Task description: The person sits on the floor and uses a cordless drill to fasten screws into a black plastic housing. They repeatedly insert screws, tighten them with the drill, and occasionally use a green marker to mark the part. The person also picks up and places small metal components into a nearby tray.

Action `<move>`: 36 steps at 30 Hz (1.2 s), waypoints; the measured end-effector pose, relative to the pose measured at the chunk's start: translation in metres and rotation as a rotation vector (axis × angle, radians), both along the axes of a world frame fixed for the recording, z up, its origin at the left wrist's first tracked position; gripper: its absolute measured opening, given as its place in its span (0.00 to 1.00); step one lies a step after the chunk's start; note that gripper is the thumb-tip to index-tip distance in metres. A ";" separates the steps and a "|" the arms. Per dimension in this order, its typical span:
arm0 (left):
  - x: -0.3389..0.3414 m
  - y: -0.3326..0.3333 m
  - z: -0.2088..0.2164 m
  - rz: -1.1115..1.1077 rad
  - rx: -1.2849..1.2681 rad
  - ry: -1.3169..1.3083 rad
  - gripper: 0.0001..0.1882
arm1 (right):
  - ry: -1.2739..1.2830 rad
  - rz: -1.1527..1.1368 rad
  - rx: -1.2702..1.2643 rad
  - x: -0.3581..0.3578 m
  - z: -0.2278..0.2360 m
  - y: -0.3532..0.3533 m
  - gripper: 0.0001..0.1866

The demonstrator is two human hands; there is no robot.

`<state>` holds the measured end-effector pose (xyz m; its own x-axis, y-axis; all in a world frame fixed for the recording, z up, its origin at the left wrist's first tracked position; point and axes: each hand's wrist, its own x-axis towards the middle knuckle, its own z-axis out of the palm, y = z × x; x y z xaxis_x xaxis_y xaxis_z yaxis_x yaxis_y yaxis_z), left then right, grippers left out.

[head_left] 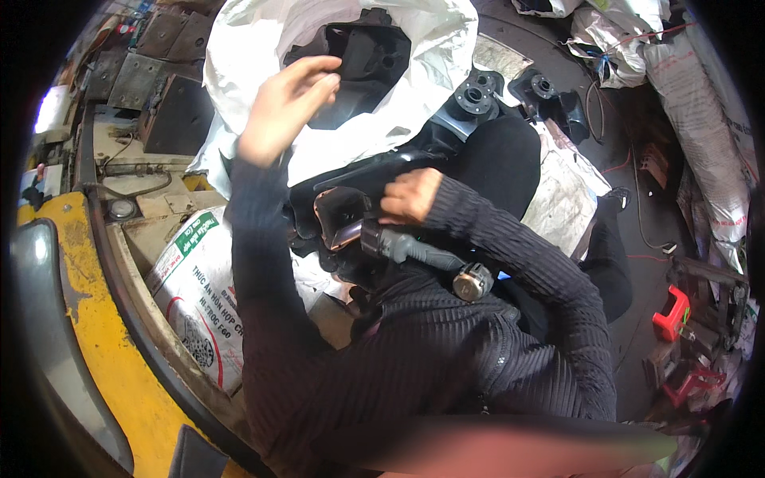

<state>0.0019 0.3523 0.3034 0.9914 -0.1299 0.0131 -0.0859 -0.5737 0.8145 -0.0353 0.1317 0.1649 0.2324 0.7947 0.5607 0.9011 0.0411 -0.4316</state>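
My left hand (288,107) is over the mouth of a large white sack (434,48), fingers stretched and nothing seen in them. Dark moulded parts (362,68) fill the sack's opening. Nearer my body, my right hand (410,197) is curled closed beside black parts in my lap; whatever its fingers hold is hidden. Just left of it sits a black piece with a squarish opening (344,215). A grey-handled hand tool (426,252) with a round metal end lies against my front, below the right hand.
Black flanged parts (476,97) lie beyond my knee. At the left are a yellow machine panel (84,287) and a printed white sack (195,295). Dark metal plates (135,80) stand at the far left. A red plastic piece (672,313) and cables lie on the right.
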 end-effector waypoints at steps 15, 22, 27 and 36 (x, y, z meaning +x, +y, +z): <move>0.196 0.128 -0.187 0.399 0.944 -0.003 0.23 | -0.017 -0.405 0.397 -0.049 0.160 -0.183 0.07; 0.051 0.011 0.000 0.104 0.840 -0.811 0.17 | -0.506 -0.911 0.379 -0.143 0.224 -0.254 0.05; -0.027 -0.126 0.067 0.000 -0.141 -0.596 0.16 | -0.509 -1.019 0.429 -0.194 0.207 -0.280 0.07; -0.024 -0.369 -0.139 -1.094 0.502 -0.745 0.36 | 0.062 -1.885 0.130 -0.274 0.162 -0.342 0.12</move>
